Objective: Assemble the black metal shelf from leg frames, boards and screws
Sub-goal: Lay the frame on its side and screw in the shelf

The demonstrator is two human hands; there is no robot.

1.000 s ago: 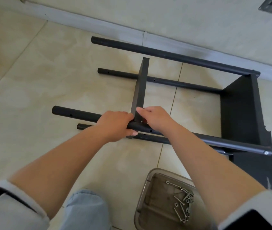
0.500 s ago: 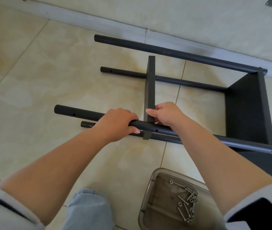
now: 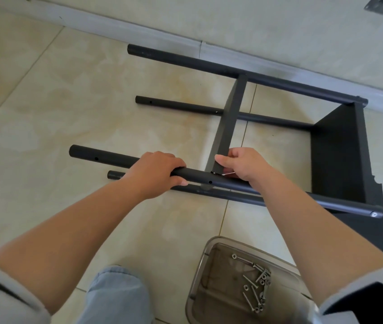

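Note:
The black metal shelf lies on its side on the tiled floor. Its leg tubes run left to right, and a fixed black board (image 3: 340, 155) joins them at the right end. My left hand (image 3: 155, 174) grips the near upper leg tube (image 3: 106, 157) from above. My right hand (image 3: 244, 166) holds the near end of a loose black board (image 3: 230, 118) that stands on edge between the tubes. That board's far end reaches the far upper tube (image 3: 186, 60). A screw hole in the near tube shows just below the board's end.
A clear plastic tray (image 3: 200, 277) with several silver screws (image 3: 256, 288) sits on the floor near my right forearm. The wall and white skirting run along the far side. My knee in light jeans is at the bottom centre.
The loose board has shifted to the right along the tubes and turned, so its far end now meets the far upper tube. My right hand moved right with it; my left kept its grip.

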